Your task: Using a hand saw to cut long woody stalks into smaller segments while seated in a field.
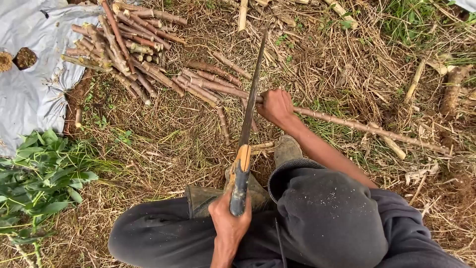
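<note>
One long-bladed knife (250, 104), narrow, dark and slightly curved, with a wooden handle banded in yellow and dark; the left hand (229, 226) has its grip closed fully round the lower end of that handle, blade pointing away from the body and crossing over the stem; one long woody stem (357, 125), knobbed at regular nodes, brown-grey and rough, lying across the ground from the pile at left to the far right; the right hand (275, 106) is fisted tight around it just beside the blade, grip fully closed; one pile of cut stem pieces (129, 49), short, straight, reddish-brown to pale, too many and too overlapped to count exactly, heaped at upper left with a few lying loose toward the hand; one grey plastic sheet (29, 89), smooth and creased, at the left edge, touching the pile's edge; two small round dark clumps (25, 57) resting on that sheet; one patch of green leafy plants (39, 173), broad pointed leaves, at lower left; two rubber boots (286, 149), dull olive and mud-streaked, near the knife handle; dark trousers (327, 223), flecked with pale dust, over bent knees; ground (173, 139) of dry straw, tangled and fibrous, with bare soil at right.
</note>
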